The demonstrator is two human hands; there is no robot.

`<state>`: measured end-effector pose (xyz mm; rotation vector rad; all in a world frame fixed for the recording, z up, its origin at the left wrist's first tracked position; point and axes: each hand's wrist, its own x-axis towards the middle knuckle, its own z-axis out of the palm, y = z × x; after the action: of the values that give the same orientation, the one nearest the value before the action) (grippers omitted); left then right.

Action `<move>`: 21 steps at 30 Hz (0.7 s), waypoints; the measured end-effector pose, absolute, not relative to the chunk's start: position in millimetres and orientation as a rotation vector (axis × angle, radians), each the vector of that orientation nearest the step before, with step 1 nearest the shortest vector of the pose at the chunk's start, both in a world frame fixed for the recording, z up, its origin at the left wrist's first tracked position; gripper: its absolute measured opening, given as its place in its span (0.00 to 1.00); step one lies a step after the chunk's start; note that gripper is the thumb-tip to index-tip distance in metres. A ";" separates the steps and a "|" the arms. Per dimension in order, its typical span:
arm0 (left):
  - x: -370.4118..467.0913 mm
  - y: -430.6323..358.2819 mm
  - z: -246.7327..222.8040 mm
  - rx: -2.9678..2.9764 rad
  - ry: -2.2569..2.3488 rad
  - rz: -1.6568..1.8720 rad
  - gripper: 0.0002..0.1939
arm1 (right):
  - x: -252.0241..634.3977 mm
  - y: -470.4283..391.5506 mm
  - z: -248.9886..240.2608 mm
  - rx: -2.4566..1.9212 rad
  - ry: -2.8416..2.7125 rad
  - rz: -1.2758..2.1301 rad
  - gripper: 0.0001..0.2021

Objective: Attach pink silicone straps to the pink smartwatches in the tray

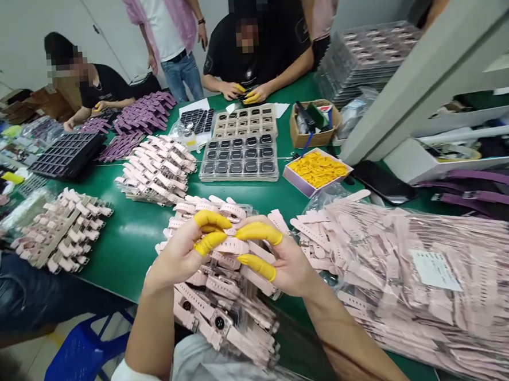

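- Long green tabletop (125,224), runs under & beyond fingers.
- Big clear-bagged pile of pale pink straps (415,284), R of fingers.
- Stacked pale pink strapped watches (214,313), directly below fingers & nearer wearer.
- Clear plastic tray w/ dark squarish pieces (237,160), beyond fingers.
- R hand (239,248), yellow finger covers; finger & thumb tips apart, either side of held strap; can't tell if gripping.
- L hand (228,230), same yellow covers; tips pinched on strap's near-L end.
- Small open box of yellow finger covers (316,169), beyond & R of fingers.
- Pale pink rubbery strap (236,246), btwn both hands' fingertips, above stack.
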<state>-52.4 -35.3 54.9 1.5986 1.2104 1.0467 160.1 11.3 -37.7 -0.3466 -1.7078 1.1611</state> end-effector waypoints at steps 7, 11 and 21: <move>-167.0 -91.1 44.2 1.513 1.652 0.920 0.18 | 173.2 9.6 -34.1 -0.569 -1.536 1.224 0.17; -196.2 -105.2 11.5 1.444 1.752 0.742 0.21 | 175.4 11.0 -42.6 -0.613 -1.477 1.248 0.16; -184.6 -100.8 1.5 1.526 1.572 0.466 0.17 | 186.3 3.1 -21.2 -0.559 -1.939 1.140 0.10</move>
<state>-184.6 -100.8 1.5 1.5255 1.5717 0.4664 186.3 3.1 -21.2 -0.5591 -1.9389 1.1403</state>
